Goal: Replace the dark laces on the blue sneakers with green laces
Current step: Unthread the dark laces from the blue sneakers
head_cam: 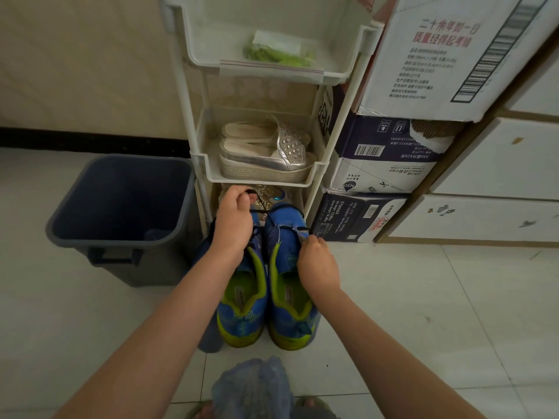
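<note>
While looking straight down on the blue sneakers (286,266), reaching in with both bare arms from the bottom corners. Out front, left hand (233,217) stretched furthest forward, knuckles up, over the toe of the left-side shoe, fingertips curled and pinching a loop of dark lace (250,192) right at the mouth of the lowest shelf of the white rack (198,164). Nearer in, right hand (317,263) lower, at the outer edge of the right-side shoe, fingers bunched tight and pinching another stretch of dark lacing across the tongue. Sneakers side by side on the pale floor tiles (393,297), heels toward the camera, yellow-green linings showing, toes tucked against the foot of the rack. Up on the top tray, green laces (279,55) lying in a clear zip bag (272,67). On the middle tray, silver shoes (266,152); grey bin (121,207) left of the rack, cardboard boxes (390,152) to its right. Hard to make out: front of the left-side shoe buried under the left hand and wrist, so no telling the eyelets behind that loop, nor whether one lace or two. Something patterned behind that hand on the bottom shelf, too dark to name. Crumpled bluish plastic bag (254,388) blurred and cut off at the bottom edge.
</note>
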Tool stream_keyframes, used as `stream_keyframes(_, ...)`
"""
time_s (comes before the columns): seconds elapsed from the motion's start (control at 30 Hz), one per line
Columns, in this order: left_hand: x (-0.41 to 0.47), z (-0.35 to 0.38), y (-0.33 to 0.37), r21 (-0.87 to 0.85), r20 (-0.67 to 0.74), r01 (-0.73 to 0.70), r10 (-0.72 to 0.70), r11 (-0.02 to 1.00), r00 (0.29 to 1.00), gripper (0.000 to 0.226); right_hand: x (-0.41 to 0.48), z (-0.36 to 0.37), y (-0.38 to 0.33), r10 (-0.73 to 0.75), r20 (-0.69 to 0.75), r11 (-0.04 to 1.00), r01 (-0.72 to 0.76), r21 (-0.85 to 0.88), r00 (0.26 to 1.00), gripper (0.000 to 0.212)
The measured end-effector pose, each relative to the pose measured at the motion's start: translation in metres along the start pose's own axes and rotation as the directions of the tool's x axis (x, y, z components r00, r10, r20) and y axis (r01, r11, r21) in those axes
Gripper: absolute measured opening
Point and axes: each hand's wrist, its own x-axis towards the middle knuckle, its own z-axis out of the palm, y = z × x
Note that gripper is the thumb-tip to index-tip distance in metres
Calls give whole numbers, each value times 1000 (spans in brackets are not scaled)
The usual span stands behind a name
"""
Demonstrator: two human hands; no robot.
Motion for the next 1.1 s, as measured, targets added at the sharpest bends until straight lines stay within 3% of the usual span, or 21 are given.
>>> stream_keyframes(0.1,-18,0,31,-382,111,82,-43,921,993,22,-1,0,-1,9,6,1000,-9,8,1000,26)
stream_keyframes(0.33,-54,-26,99,-697,231,118,66,707,971,27,-3,-3,-5,17,54,1000,-17,-1,998,26)
stream_keyframes(0.5,-76,-22,99,-693,245,119,76,711,967,28,-4,-5,-6,18,95,999,-21,28,995,29)
stream_keyframes(0.6,-85,-11,82,-650,293,215,-20,729,956,27,-8,-16,-9,-126,34,992,125,23,991,52)
stream_keyframes(0.7,-85,-7,69,-641,271,228,-61,733,961,23,-7,-25,-15,-296,-41,945,299,131,954,32)
stream_keyframes(0.8,-83,-8,60,-603,233,244,-125,759,965,19,2,-34,-18,-315,32,929,301,217,948,17)
stream_keyframes(0.97,-81,-16,41,-607,186,284,-214,743,959,19,8,-38,-27,-400,120,910,378,170,909,32)
stream_keyframes(1.1,-79,-20,37,-607,159,261,-207,751,965,18,9,-39,-31,-413,142,899,379,219,899,23)
